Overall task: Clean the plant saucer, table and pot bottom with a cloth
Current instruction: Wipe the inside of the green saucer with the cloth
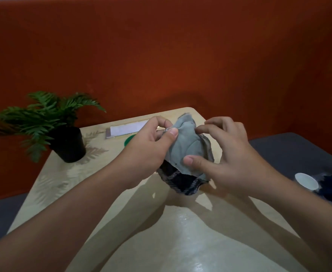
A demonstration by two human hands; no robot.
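Observation:
Both hands hold a grey cloth (186, 146) with a dark plaid underside above the middle of the beige table (67, 185). My left hand (151, 146) pinches the cloth's upper left edge between thumb and fingers. My right hand (230, 154) grips its right side, thumb pressed on the lower front. A fern in a black pot (69, 144) stands on the table's far left corner. A green saucer (129, 141) lies flat behind my left hand, mostly hidden by it.
A white paper strip on a thin flat item (127, 128) lies near the far table edge. A white paper cup (306, 180) and dark fabric rest on the grey seat at right. An orange-red wall stands close behind the table.

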